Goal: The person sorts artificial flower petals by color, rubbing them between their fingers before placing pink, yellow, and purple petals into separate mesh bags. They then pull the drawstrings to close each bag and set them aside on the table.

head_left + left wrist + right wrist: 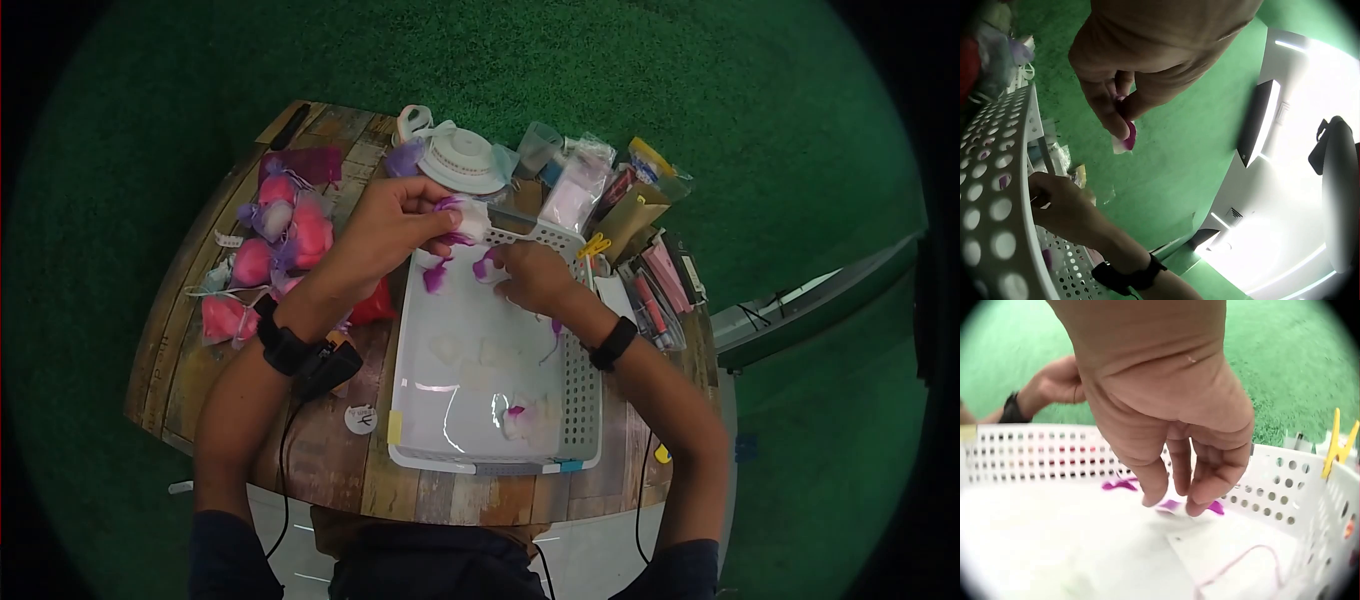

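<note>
My left hand (390,232), above the far left corner of a white perforated basket (398,405), pinches a small bunch of thin white and purple petal-like pieces (470,220). The left wrist view shows a purple and white tip (1127,139) sticking out past the fingertips. Down inside the basket hangs my right hand (540,282), thumb and fingers apart around a small purple piece (1169,505) at the basket's bottom. Another purple scrap (434,275) lies to its left. A white piece with a purple spot (520,415) lies near the basket's front.
Pink and purple mesh pouches (285,235) cover the table's left side. Behind the basket stands a white ribbon roll (458,155). Plastic packets (580,185) and a pen pouch (655,305) line the right. A yellow clothespin (594,245) grips the basket's rim.
</note>
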Available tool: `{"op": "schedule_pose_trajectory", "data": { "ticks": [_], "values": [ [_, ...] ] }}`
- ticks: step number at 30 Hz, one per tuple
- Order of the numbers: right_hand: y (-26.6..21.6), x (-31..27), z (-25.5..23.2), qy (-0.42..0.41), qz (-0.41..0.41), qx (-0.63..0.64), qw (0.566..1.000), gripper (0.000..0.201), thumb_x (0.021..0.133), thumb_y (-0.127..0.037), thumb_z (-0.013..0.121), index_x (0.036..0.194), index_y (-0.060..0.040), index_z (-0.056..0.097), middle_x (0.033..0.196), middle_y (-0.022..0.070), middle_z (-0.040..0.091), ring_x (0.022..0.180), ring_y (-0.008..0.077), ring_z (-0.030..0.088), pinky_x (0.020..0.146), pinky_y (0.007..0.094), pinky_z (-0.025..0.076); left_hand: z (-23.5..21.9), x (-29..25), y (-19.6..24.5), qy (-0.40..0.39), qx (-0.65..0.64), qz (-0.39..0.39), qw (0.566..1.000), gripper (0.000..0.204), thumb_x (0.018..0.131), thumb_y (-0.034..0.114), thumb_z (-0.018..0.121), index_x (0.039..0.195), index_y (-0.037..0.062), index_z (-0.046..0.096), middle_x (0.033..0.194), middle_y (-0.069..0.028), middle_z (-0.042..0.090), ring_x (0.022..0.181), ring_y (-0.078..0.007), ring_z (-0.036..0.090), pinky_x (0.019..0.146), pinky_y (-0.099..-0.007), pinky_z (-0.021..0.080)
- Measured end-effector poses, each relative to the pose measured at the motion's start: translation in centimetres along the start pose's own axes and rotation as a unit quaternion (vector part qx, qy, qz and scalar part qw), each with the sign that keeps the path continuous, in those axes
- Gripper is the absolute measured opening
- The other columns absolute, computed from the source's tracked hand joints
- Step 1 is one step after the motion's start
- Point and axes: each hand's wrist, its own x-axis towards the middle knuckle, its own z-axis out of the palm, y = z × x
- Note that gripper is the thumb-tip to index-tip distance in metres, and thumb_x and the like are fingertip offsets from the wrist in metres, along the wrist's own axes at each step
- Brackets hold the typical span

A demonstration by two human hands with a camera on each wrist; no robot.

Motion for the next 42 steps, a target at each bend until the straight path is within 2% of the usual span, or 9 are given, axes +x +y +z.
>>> {"op": "schedule_pose_trajectory", "data": {
  "ticks": [6,15,19,21,31,35,37,38,42],
  "values": [
    [-1.0,1.3,-0.9,-0.076,0.124,0.06,0.988,0.03,0.07,-0.021,0.072,0.098,-0.0118,0.07,0.1,0.0122,0.07,0.095,0.0311,0.067,0.082,0.0401,0.054,-0.2,0.2,-2.3,-0.036,0.015,-0.044,0.998,0.014,0.093,0.013,0.067,0.101,0.0014,0.064,0.091,-0.0037,0.068,0.079,-0.0079,0.063,0.067,-0.0229,0.053],
    [0.0,2.7,-2.6,-0.053,0.1,0.042,0.993,0.023,0.074,-0.023,0.071,0.092,-0.01,0.074,0.092,0.0132,0.071,0.084,0.0289,0.069,0.077,0.0386,0.055,-0.4,0.6,-4.1,-0.002,0.005,-0.058,0.998,0.013,0.094,0.011,0.064,0.101,-0.0002,0.063,0.093,-0.0053,0.068,0.079,-0.009,0.064,0.067,-0.023,0.053],
    [-1.1,0.0,-9.0,0.057,0.157,0.294,0.941,0.017,0.083,-0.016,0.069,0.088,0.0,0.072,0.074,0.0084,0.067,0.068,0.0144,0.063,0.066,0.0294,0.05,-0.2,0.6,-4.1,0.021,-0.025,-0.066,0.997,0.013,0.094,0.009,0.063,0.101,-0.0015,0.062,0.093,-0.0064,0.069,0.078,-0.0092,0.065,0.065,-0.0227,0.053],
    [-1.9,-1.5,-10.5,0.11,0.113,0.517,0.841,0.011,0.089,-0.012,0.069,0.089,-0.0015,0.071,0.075,0.0033,0.069,0.066,0.0079,0.059,0.06,0.0244,0.045,0.4,0.4,-3.3,0.012,-0.027,-0.065,0.997,0.013,0.094,0.01,0.063,0.101,-0.0014,0.062,0.093,-0.0062,0.069,0.078,-0.009,0.065,0.065,-0.0225,0.053],
    [-6.0,-6.0,-11.5,0.145,0.086,0.732,0.66,0.01,0.089,-0.01,0.068,0.097,-0.0032,0.069,0.077,0.0017,0.067,0.067,0.0079,0.06,0.06,0.0217,0.044,3.9,-2.5,2.4,-0.043,-0.052,-0.005,0.998,0.015,0.094,0.013,0.066,0.102,0.0003,0.063,0.092,-0.0047,0.068,0.078,-0.0074,0.063,0.065,-0.0228,0.053],
    [-7.5,-6.6,-11.2,0.261,0.098,0.594,0.755,0.011,0.086,-0.003,0.067,0.097,-0.0024,0.069,0.08,0.0029,0.067,0.067,0.0095,0.06,0.06,0.022,0.044,3.9,-3.0,3.5,-0.056,-0.044,-0.007,0.997,0.016,0.094,0.011,0.065,0.103,-0.0016,0.063,0.093,-0.0063,0.069,0.08,-0.008,0.065,0.067,-0.0236,0.056],
    [-7.9,-6.9,-11.6,0.432,-0.063,0.244,0.866,0.022,0.079,0.002,0.068,0.1,-0.0041,0.071,0.083,0.0051,0.066,0.066,0.0116,0.06,0.058,0.025,0.047,4.0,-3.1,3.3,-0.055,-0.052,-0.01,0.997,0.016,0.094,0.011,0.065,0.103,-0.0021,0.063,0.093,-0.0066,0.069,0.081,-0.0085,0.066,0.067,-0.0238,0.056],
    [-8.7,-7.6,-12.1,0.414,-0.06,0.163,0.894,0.031,0.072,0.003,0.071,0.102,-0.0048,0.07,0.085,0.0081,0.063,0.067,0.0168,0.061,0.059,0.0272,0.049,4.1,-3.2,3.2,-0.056,-0.061,-0.013,0.996,0.016,0.094,0.01,0.065,0.104,-0.0026,0.063,0.094,-0.0068,0.069,0.081,-0.0089,0.066,0.068,-0.024,0.057],
    [-9.6,-7.8,-11.1,0.405,-0.135,0.008,0.904,0.038,0.066,0.001,0.073,0.103,-0.0018,0.067,0.085,0.0085,0.061,0.073,0.0232,0.061,0.056,0.0312,0.05,4.4,-3.4,2.9,-0.056,-0.086,-0.022,0.994,0.016,0.095,0.01,0.064,0.104,-0.0031,0.062,0.093,-0.0072,0.069,0.082,-0.0098,0.067,0.07,-0.0243,0.058]
  ]
}}
